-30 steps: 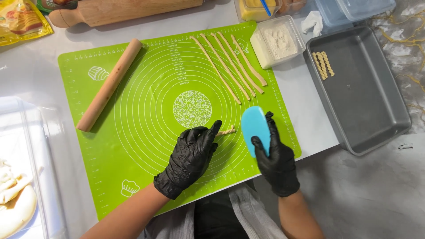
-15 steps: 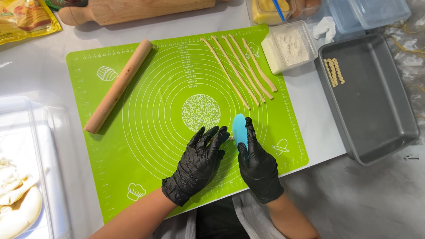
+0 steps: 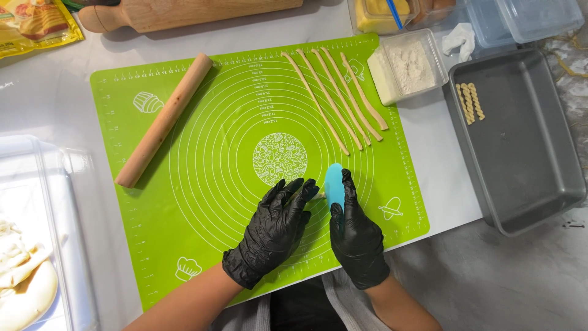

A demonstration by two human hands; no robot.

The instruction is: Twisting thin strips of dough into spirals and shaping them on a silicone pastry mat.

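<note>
The right hand (image 3: 358,245), in a black glove, closes its grip on a light blue dough scraper (image 3: 334,186), fingers wrapped along the scraper's right edge, holding it upright on edge against the green silicone baking mat (image 3: 202,202). The left hand (image 3: 272,233), also gloved in black, lies flat just left of the scraper, its fingers spread and pressed down on the mat, closed on nothing. Between the left fingertips and the scraper blade a small bit of pale dough (image 3: 318,195) peeks out, mostly hidden, so its shape cannot be told.

Beyond the scraper, up and slightly to the right of the right grip, five thin dough strips (image 3: 343,98) lie side by side on the mat, slanting. Directly ahead of the left fingers sits the mat's patterned centre circle (image 3: 280,159). Farther off to the left of the left hand, a slim wooden rolling pin (image 3: 164,119) lies diagonally on the mat. A thicker wooden rolling pin (image 3: 184,12) rests on the worktop (image 3: 441,159) past the mat's far edge.

To the right of the right hand, well apart, a grey baking tin (image 3: 520,171) holds a few twisted dough sticks (image 3: 470,102) in its far left corner. A clear tub of flour (image 3: 407,64) stands between the tin and the strips.
</note>
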